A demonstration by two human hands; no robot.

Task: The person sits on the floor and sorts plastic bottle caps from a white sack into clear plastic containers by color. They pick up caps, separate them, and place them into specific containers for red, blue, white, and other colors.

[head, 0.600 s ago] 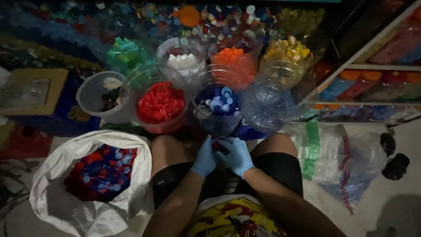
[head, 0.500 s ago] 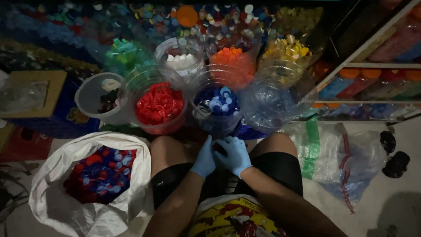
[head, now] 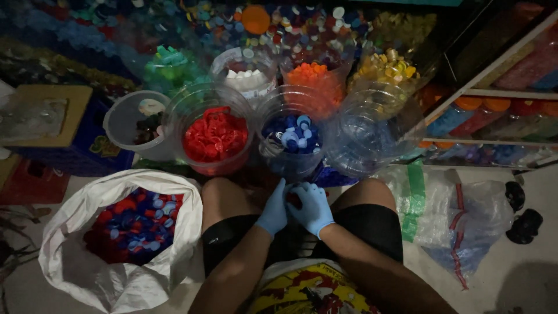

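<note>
Both hands wear blue gloves and meet between my knees. My left hand (head: 273, 208) and my right hand (head: 312, 207) press together around something small and red (head: 294, 200), probably a bottle cap; most of it is hidden. Just ahead stand clear tubs: one of red caps (head: 215, 135), one of blue and white caps (head: 290, 136), and an almost empty one (head: 372, 131). To my left a white sack (head: 125, 232) holds mixed red and blue caps.
Behind are tubs of green (head: 170, 65), white (head: 244, 77), orange (head: 314, 78) and yellow caps (head: 388, 67), and a grey bucket (head: 135, 125). A heap of mixed caps lies beyond. Clear plastic bags (head: 459, 215) lie to my right, below a shelf (head: 500, 93).
My hands have stayed together between my knees, shifting only slightly. The tubs and sack have not moved.
</note>
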